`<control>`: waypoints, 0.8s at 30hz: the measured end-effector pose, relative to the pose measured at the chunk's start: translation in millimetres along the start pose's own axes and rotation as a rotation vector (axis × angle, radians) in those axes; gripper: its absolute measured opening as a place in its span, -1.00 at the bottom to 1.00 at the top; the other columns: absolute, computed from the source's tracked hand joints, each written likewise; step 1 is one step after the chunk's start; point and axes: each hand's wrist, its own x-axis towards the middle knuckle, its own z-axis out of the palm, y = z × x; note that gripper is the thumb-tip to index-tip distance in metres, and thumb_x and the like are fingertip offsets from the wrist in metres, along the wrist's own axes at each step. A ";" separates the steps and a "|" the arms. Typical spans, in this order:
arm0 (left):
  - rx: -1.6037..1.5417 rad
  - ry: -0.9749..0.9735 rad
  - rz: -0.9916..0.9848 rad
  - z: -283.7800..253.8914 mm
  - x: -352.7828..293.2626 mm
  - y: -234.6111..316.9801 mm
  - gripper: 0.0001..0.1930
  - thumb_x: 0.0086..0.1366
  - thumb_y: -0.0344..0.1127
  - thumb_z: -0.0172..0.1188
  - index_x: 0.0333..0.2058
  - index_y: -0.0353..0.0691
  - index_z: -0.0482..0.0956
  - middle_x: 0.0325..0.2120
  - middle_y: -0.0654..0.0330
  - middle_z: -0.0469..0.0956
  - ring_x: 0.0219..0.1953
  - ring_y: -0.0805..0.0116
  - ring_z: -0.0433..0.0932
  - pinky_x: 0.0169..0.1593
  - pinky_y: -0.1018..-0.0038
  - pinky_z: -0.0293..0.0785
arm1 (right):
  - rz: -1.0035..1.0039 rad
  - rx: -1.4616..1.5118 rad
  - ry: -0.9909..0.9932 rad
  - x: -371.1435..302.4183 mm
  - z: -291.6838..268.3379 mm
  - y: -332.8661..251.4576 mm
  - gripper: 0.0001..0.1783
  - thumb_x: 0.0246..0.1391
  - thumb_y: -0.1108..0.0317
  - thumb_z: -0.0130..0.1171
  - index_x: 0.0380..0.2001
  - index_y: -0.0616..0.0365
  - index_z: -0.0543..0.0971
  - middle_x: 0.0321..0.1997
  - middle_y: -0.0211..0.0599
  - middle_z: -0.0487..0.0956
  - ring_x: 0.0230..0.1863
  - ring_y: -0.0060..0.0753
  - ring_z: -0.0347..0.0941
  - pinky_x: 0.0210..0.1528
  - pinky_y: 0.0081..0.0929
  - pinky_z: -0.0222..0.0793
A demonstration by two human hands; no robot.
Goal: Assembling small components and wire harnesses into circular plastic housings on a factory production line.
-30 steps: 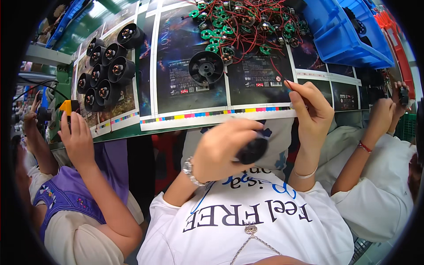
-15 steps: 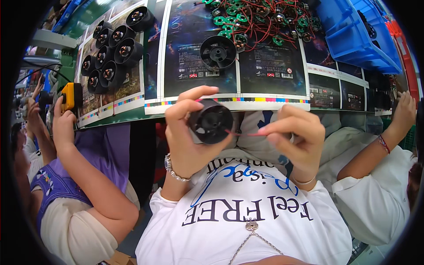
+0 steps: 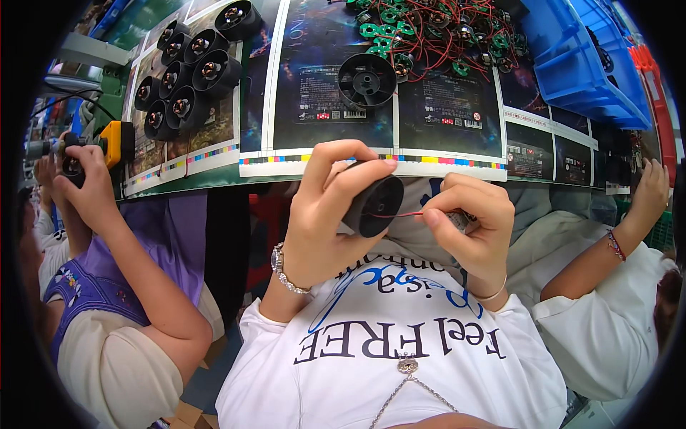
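Observation:
My left hand [image 3: 330, 196] grips a black round plastic housing [image 3: 382, 207] by its outer wall, fingers over the top and thumb below. Its face is tilted toward my right hand. A thin red wire [image 3: 404, 214] comes out of the housing. Between thumb and forefinger, my right hand [image 3: 473, 222] pinches the wire's other end. Something greyish shows behind those fingers, too hidden to name. Both hands are in front of the bench edge. On the bench beyond them lies another black housing [image 3: 366, 80], open side up.
Several black housings with copper-coloured motors [image 3: 181, 107] stand at the left. Green circuit boards with red wires [image 3: 443, 32] are heaped at the back. A blue bin [image 3: 589, 86] is at the right. A co-worker's hand [image 3: 89, 175] is beside a yellow device [image 3: 116, 143]; another person's hand [image 3: 652, 186] is at far right.
The housing has turned in my left hand, its face now toward the right, and has shifted slightly right. The left co-worker's hand has moved left, onto a dark round part.

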 end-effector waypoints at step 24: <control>-0.086 0.226 -0.076 13.9 -9.4 -1.8 -0.27 -0.39 -0.62 0.38 -0.04 -0.22 0.61 0.02 0.05 0.56 -0.27 0.28 0.61 -0.30 0.56 0.57 | -0.449 -0.471 0.104 7.4 13.7 15.4 -0.74 -0.24 0.63 0.29 -0.36 0.22 0.63 -0.22 -0.29 0.53 -0.48 -0.46 0.32 -0.46 -0.60 0.29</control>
